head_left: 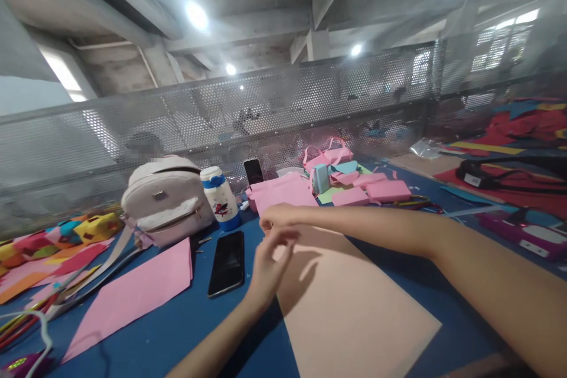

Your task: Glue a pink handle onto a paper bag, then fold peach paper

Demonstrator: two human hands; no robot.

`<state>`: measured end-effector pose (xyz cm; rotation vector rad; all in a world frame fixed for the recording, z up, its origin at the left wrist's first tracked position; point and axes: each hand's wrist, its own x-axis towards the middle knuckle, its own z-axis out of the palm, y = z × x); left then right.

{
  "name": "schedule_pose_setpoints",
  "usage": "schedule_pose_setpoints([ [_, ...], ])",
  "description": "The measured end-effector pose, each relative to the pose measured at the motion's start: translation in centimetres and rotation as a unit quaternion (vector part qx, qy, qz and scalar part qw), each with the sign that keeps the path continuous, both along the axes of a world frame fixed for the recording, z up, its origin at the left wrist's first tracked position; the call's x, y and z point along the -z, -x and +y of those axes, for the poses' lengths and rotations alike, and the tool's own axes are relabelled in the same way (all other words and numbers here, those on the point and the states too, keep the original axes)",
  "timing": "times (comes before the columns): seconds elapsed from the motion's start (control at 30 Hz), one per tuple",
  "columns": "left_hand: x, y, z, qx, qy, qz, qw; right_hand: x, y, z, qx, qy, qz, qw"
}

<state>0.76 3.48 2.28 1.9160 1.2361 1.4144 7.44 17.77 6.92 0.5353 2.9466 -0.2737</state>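
A large peach-pink paper sheet [349, 307] lies on the blue table [186, 325] in front of me. My left hand [268, 266] reaches up from below, its fingers curled at the sheet's far left corner. My right hand [279, 215] comes in from the right with its fingers pinched together at the same corner, just above the left hand. Both hands seem to grip the paper's edge, though the blur hides the exact contact.
A black phone [227, 263] lies left of the hands beside a pink sheet [133, 295]. Behind are a white backpack [163, 198], a white bottle [220, 198], another phone [254, 171], pink paper bags [349, 180] and a perforated metal screen [283, 112].
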Motion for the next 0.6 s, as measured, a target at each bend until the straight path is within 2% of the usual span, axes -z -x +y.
schedule_pose_setpoints([
  [0.07, -0.5, 2.1, 1.4, -0.090, -0.046, -0.018, 0.995, -0.6, -0.4, 0.6, 0.006, 0.010, 0.023, 1.000],
  [0.17, -0.3, 4.7, 3.3, -0.156, -0.052, 0.002, 0.986, -1.3, -0.9, 1.5, 0.006, 0.030, 0.055, 0.998],
  [0.37, 1.4, 6.7, 4.2, -0.168, 0.006, 0.077, 0.983, -1.1, -1.6, 1.3, 0.037, 0.056, 0.092, 0.993],
  [0.6, 1.4, 7.5, 4.4, -0.173, 0.033, 0.032, 0.984, 0.0, -1.9, -0.2, 0.093, 0.100, 0.157, 0.978],
])
